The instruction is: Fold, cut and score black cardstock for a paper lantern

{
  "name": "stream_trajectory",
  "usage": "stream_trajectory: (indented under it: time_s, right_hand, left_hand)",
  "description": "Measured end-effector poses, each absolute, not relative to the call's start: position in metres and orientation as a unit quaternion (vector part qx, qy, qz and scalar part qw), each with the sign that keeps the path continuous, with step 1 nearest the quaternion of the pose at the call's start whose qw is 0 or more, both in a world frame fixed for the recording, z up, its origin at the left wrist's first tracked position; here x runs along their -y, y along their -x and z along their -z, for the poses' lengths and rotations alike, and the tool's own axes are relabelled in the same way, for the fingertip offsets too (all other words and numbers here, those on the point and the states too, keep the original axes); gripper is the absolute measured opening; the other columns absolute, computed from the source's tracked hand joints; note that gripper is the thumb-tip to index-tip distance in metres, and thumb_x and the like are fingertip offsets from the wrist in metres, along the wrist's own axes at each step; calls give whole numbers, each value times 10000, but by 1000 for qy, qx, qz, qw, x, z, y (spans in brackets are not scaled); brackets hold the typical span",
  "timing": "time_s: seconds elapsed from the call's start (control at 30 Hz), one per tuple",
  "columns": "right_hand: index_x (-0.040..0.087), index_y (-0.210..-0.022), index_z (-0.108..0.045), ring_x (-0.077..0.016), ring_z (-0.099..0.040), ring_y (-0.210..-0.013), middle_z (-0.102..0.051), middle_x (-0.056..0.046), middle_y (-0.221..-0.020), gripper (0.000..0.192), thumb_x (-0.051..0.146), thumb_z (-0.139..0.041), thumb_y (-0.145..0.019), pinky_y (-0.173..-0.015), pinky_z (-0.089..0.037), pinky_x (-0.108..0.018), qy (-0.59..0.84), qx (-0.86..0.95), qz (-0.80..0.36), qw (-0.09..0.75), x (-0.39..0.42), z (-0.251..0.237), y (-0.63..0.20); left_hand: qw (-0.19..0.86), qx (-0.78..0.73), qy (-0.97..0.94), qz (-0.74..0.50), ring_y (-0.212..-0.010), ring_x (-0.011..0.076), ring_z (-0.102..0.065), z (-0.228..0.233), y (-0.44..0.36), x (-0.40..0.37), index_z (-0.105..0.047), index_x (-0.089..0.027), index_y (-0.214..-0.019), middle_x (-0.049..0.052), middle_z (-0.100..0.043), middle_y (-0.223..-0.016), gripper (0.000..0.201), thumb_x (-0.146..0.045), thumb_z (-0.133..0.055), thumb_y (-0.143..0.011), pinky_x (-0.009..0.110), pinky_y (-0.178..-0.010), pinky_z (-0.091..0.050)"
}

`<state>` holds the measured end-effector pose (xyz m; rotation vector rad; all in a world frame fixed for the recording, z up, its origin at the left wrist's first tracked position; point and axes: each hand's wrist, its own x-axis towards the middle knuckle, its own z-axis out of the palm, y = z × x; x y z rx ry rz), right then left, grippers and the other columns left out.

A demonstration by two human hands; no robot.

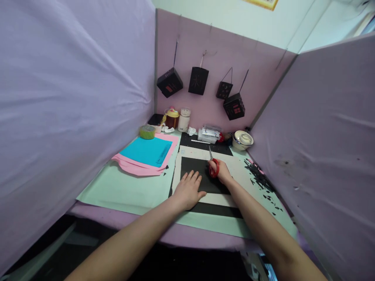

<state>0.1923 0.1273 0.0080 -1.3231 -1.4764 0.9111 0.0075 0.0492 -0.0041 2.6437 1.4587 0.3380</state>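
Purple fabric walls box in a desk (pixel 123 191) under pale green paper. Left hand (pixel 187 191) lies flat, fingers spread, pressing a black sheet (pixel 196 169) on white card near the front edge. Right hand (pixel 222 171) grips red scissors (pixel 213 166), blades pointing to the back edge. Black scraps (pixel 259 177) along the right edge.

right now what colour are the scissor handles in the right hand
Red. The scissors held in the right hand show it best in the head view.
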Motion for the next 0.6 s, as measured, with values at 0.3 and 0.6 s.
stream_trajectory:
  time_s: [0.3,0.6]
  right_hand:
    - [191,-581,-484,-109,-445,-389,-493,25,-425,323,438,-563,-773,-403,-330,-226,593,580,-313,463,-114,-12,-244]
    - [191,-554,-476,-109,-434,-426,-492,15,-455,272,361,-560,-750,-431,-325,-241,633,544,-276,476,-113,-11,-283]
  left_hand:
    - [55,-478,-870,-109,-1414,277,-192,5,-7,-51,-369,-136,-1425,99,-282,-1519,658,-548,-363,-911,432,-1146,-166]
    - [60,-479,-870,-99,-1417,275,-184,1,-7,-50,-351,-138,-1435,97,-269,-1524,666,-553,-350,-914,431,-1145,-169]
